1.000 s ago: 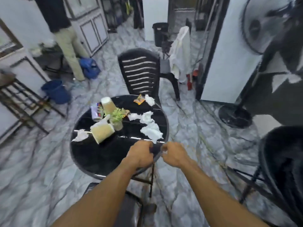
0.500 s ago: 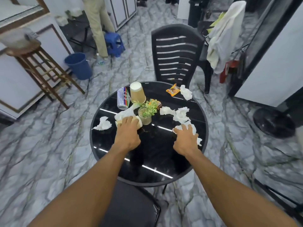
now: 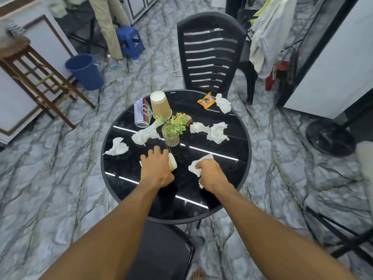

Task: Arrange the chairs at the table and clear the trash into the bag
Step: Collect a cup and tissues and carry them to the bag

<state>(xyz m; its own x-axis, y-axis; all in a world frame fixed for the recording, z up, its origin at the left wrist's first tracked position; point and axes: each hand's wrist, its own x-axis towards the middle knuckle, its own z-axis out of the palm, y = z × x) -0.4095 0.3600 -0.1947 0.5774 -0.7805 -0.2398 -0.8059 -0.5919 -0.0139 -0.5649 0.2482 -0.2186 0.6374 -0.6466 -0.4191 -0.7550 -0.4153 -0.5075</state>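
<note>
Left hand (image 3: pixel 157 168): fingers curled over a paper cup (image 3: pixel 173 164) that lies on its side on the round black table (image 3: pixel 141 190). Right hand (image 3: pixel 212 174), just beside it: fingers closed round a crumpled tissue (image 3: pixel 198 165) at the tabletop.

Beyond the hands, a small potted plant (image 3: pixel 172 132) stands near the table's centre, with loose tissues (image 3: pixel 218 133) scattered to either side of it.

Toward the far rim are an upturned cup (image 3: pixel 160 106) and, beside it, a drink can (image 3: pixel 142 113) marked "100"; its smaller lettering cannot be read. An orange wrapper (image 3: pixel 206 100), print illegible, touches a far tissue (image 3: pixel 223 103).

A black slatted chair (image 3: pixel 210 53) stands just past the far rim. A second chair seat (image 3: pixel 161 253) sits partly under the near rim. A blue bucket (image 3: pixel 85 71) stands on the floor to the left.
</note>
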